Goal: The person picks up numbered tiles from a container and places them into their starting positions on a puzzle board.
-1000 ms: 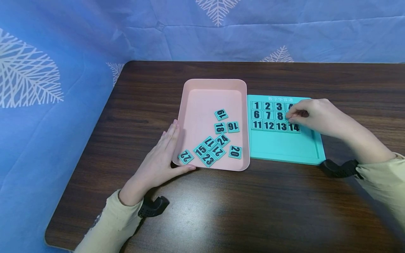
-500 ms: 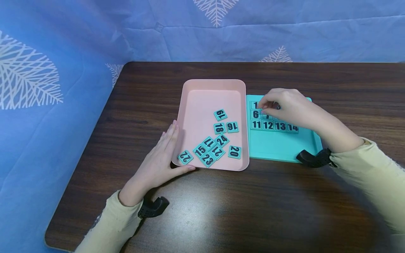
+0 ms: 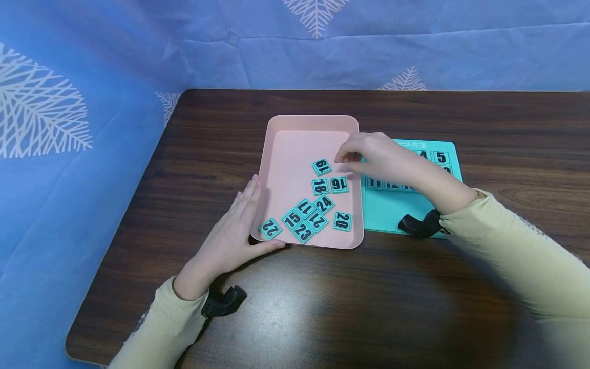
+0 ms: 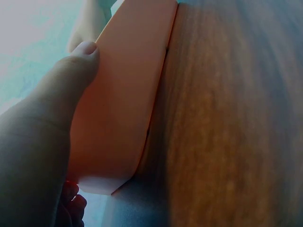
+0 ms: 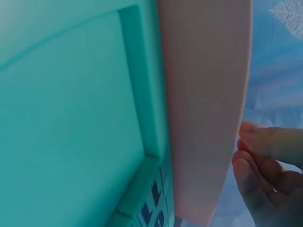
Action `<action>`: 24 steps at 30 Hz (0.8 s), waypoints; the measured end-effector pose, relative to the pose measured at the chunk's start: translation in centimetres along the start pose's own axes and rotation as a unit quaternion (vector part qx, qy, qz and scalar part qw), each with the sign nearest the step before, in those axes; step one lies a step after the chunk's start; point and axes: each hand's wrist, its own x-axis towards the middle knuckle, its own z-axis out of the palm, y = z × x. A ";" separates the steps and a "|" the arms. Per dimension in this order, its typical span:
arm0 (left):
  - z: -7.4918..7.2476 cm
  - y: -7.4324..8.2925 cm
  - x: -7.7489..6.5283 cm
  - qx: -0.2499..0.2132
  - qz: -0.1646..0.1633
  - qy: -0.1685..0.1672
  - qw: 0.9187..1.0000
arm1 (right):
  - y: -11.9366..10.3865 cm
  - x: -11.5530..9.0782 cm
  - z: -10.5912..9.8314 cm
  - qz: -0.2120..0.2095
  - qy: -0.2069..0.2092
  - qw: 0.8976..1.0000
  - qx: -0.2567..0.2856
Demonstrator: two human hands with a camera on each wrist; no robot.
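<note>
My left hand (image 3: 226, 233) rests against the pink tray (image 3: 292, 146), straight fingers along its left side, thumb at the near-left corner. In the left wrist view that thumb (image 4: 66, 82) presses the tray's outer wall (image 4: 123, 85). My right hand (image 3: 384, 156) hovers over the tray's right rim, fingers loosely bent, nothing visible between them. Nearest its fingertips are the 19 tile (image 3: 321, 166) and the 16 tile (image 3: 339, 185). A turquoise number board (image 3: 384, 210) lies partly under the right forearm, its upper rows holding number tiles. In the right wrist view, the right fingertips (image 5: 244, 168) appear beyond the tray's wall.
Several more turquoise number tiles, among them the 22 tile (image 3: 270, 229) and the 20 tile (image 3: 342, 221), lie loose in the tray's near half. Tray and board sit side by side on a dark wooden table (image 3: 322, 307). A blue patterned cloth (image 3: 258, 46) hangs behind.
My right hand has moved left from the board's upper right, across its number rows, to the tray's right rim. My left hand stays put at the tray.
</note>
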 end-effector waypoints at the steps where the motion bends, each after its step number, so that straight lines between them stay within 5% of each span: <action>1: 0.0 0.0 0.0 0.001 0.000 0.000 1.000 | 0.0 0.1 0.1 0.001 -0.003 1.000 0.004; 24: -0.1 0.0 0.0 0.003 -0.007 -0.007 1.000 | 0.0 1.9 1.6 0.017 -0.051 0.998 0.041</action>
